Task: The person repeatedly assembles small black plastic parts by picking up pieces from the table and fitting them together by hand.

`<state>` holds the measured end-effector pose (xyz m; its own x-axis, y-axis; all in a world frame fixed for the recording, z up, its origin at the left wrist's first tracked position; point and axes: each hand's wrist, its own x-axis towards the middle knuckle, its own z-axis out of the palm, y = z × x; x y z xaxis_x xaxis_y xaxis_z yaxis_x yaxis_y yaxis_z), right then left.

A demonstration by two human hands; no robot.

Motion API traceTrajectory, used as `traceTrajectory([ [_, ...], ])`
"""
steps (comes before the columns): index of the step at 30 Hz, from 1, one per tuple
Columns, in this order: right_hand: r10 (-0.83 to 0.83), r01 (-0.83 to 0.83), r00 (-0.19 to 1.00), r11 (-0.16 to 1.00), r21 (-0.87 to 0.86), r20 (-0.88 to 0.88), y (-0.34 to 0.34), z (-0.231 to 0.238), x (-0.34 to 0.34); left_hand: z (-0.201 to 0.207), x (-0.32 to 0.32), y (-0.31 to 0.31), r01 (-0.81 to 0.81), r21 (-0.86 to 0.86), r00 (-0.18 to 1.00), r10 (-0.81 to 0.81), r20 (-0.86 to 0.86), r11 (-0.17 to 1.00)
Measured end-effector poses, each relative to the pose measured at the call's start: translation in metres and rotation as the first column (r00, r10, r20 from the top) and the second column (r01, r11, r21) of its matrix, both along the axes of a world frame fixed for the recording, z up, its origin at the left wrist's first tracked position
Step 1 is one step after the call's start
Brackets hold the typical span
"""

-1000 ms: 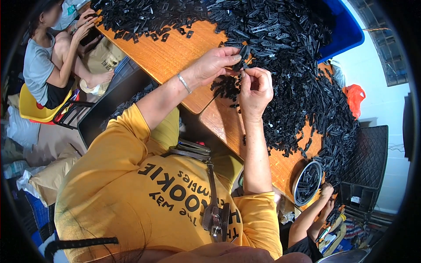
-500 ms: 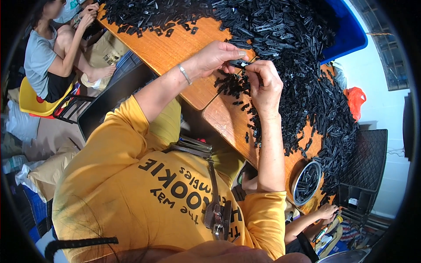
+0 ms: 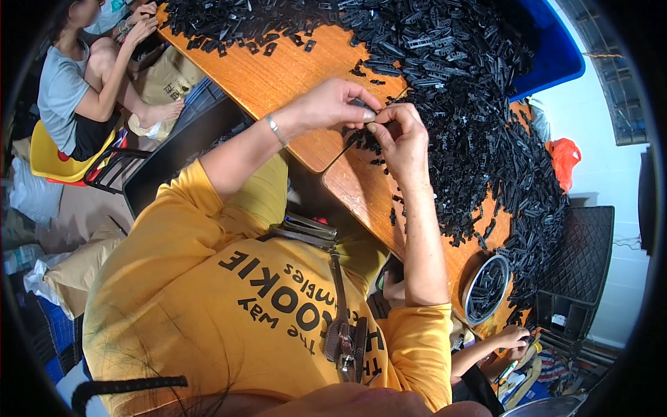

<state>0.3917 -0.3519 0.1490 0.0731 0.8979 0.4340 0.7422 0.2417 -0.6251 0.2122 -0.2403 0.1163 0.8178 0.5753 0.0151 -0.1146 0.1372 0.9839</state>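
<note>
Over the near edge of the wooden table [image 3: 292,66], my two hands meet with their fingertips together. Between the thumb and fingers of my left hand [image 3: 332,104] is a small black plastic part [image 3: 360,104], mostly covered by the fingers. My right hand [image 3: 401,139] is pinched closed against the end of that part; whether it holds a second piece is hidden. Just beyond and to the right of the hands spreads a large pile of small black plastic parts [image 3: 451,125]. Longer black plastic pieces [image 3: 431,45] are heaped farther back.
A round metal bowl [image 3: 506,267] of black parts stands at the table's right end. A blue bin [image 3: 566,59] is at the back right. Beside the table's left edge is a black crate [image 3: 156,174]. One person [image 3: 62,90] sits at left; another's hands [image 3: 513,338] work at lower right.
Both hands have moved slightly toward me and to the left, with the black part. It is now more hidden by my fingers, and my right hand has turned.
</note>
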Motion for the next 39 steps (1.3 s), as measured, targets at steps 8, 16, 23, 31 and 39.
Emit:
traceTrajectory([
  [8, -0.047, -0.106, 0.948, 0.885, -0.453, -0.314, 0.021, -0.041, -0.054, -0.021, -0.066, -0.030, -0.208, 0.144, 0.976, 0.214, -0.032, 0.968],
  [16, 0.006, -0.048, 0.995, 0.896, -0.442, -0.095, 0.051, -0.035, -0.048, 0.016, -0.213, 0.012, 0.205, 0.682, 0.807, 0.273, -0.524, 0.702],
  [23, -0.215, 0.428, 0.849, 0.816, -0.389, 0.483, 0.111, -0.055, 0.003, -0.005, -0.073, 0.071, -0.213, 0.642, 0.880, 0.430, -0.200, 0.736],
  [31, -0.171, 0.306, 0.874, 0.921, -0.242, 0.455, 0.093, -0.061, 0.006, -0.029, 0.099, 0.124, 0.028, 0.960, 0.808, 0.559, -0.185, 0.277],
  [39, -0.239, 0.286, 0.945, 0.935, -0.208, 0.225, 0.043, -0.040, 0.017, -0.049, 0.142, 0.117, 0.124, 0.992, 0.777, 0.622, -0.098, 0.001],
])
